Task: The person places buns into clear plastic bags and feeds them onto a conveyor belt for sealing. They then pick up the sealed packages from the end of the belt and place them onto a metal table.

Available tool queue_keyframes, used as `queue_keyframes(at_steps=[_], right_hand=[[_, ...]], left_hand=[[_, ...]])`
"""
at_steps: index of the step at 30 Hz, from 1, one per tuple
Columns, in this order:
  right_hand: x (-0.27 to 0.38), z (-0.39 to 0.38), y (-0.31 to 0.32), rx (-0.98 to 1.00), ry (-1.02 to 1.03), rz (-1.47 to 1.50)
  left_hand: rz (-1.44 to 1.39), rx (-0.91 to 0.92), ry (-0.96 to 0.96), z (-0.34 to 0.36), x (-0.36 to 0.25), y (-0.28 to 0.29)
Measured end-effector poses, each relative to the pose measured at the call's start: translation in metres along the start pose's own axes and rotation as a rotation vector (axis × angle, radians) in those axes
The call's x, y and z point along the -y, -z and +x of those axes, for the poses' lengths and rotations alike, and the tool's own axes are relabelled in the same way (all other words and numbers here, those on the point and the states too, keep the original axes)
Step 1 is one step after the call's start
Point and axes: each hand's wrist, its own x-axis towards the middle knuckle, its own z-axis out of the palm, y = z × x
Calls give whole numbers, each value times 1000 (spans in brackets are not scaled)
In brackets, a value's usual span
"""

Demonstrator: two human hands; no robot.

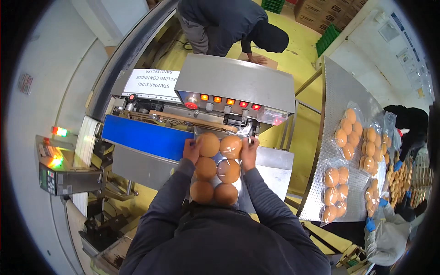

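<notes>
A see-through plastic bag of round brown buns [206, 168] lies in front of me, its top edge against the front of a band sealer [233, 78]. The buns sit in two columns. My left hand [191, 151] is closed on the bag's upper left side, beside the end of the blue conveyor belt [146, 137]. On the opposite side, my right hand [249, 153] pinches the upper right corner, close under the sealer's intake. Both forearms reach up in dark sleeves. The bag's top edge is partly hidden at the machine.
Several bagged buns [336, 188] lie on a perforated metal table [316, 183] at right, with gloved co-workers beyond. Behind the sealer, a person [229, 23] bends over a cardboard box [263, 61]. A machine with lit lamps [68, 174] stands at left.
</notes>
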Motion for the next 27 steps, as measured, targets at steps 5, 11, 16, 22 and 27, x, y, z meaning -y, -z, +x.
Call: queue_keyframes(at_steps=[5,11,16,22,27], right_hand=[[-22,-71,-25,193,24,1],[-31,-128,-51,119,-151,-135],[-5,-163,-83,120,-256,18],[-44,-178,-91,127,-206,-22],[-56,-197,-86,64,-144,29]], left_hand=[[-103,414,151,-34,-10,65],[-322,570,309,-28,-15,121],[-412,582,372,-11,-14,156],[-360,565,416,12,-5,195],[-348,529,405,30,-1,234]])
